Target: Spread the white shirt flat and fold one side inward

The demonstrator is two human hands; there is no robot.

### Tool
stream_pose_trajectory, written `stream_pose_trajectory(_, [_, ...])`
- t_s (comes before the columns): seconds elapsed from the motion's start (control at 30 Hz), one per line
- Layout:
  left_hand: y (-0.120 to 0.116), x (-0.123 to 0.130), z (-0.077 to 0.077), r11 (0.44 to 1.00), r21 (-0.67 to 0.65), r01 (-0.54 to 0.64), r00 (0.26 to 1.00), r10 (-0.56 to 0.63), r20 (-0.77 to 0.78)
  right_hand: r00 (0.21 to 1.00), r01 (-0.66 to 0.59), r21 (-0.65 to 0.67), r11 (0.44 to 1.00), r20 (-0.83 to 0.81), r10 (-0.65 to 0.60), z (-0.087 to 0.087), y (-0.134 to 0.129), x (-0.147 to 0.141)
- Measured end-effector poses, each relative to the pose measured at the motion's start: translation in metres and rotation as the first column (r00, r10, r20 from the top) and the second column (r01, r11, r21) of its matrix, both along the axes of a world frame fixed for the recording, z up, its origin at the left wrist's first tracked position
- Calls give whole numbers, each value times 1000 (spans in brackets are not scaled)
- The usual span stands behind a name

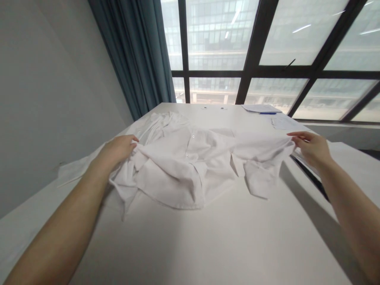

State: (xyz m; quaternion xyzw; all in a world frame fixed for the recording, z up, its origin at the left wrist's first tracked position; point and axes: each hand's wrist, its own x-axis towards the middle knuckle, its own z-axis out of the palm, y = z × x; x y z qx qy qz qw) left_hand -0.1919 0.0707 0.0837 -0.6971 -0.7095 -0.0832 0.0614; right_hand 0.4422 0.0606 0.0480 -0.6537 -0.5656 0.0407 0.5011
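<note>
A white shirt (178, 170) with small buttons lies spread and wrinkled across the white table (184, 245). My left hand (120, 148) pinches the fabric at the shirt's left side, where some cloth hangs in folds below the fingers. At the other side my right hand (311, 146) grips the cloth between thumb and fingers, holding that part slightly raised and stretched. The fingertips of both hands are partly hidden by fabric. Behind the shirt at the left lies another crumpled white cloth (160, 120), which touches or overlaps it.
Papers (261, 108) with a blue pen (268, 113) lie at the table's far right. A gap with a dark edge (311, 174) runs beside my right forearm, with another white surface (356, 166) beyond. A blue curtain (139, 51) and windows stand behind; a grey wall is left.
</note>
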Motion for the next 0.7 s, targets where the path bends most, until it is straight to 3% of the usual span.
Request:
stream_pose_trajectory(0.07, [-1,-7,4,996,-18,-85,996,85,0,988,152,-79,985,27,-150,0,-6,9])
stream_pose_trajectory(0.13, [-3,-14,6,987,-10,-161,987,161,-1,973,229,-143,963,33,-227,-1,-12,11])
stream_pose_trajectory(0.3, [-6,-24,0,958,17,-288,957,287,43,952,303,-246,921,134,-277,-6,-15,9])
stream_pose_trajectory(0.4, [-8,-18,0,961,33,-274,962,274,4,946,278,-246,929,238,-221,-1,-10,3])
stream_pose_trajectory(0.57, [-9,15,9,990,115,-81,988,95,-121,859,210,-257,943,509,-53,16,-3,-26])
stream_pose_trajectory(0.63, [-10,37,9,992,81,95,989,-85,-122,816,157,-332,930,575,68,20,-5,-48])
stream_pose_trajectory(0.7, [-14,63,5,943,5,332,942,-332,-42,761,61,-432,900,604,239,20,-11,-73])
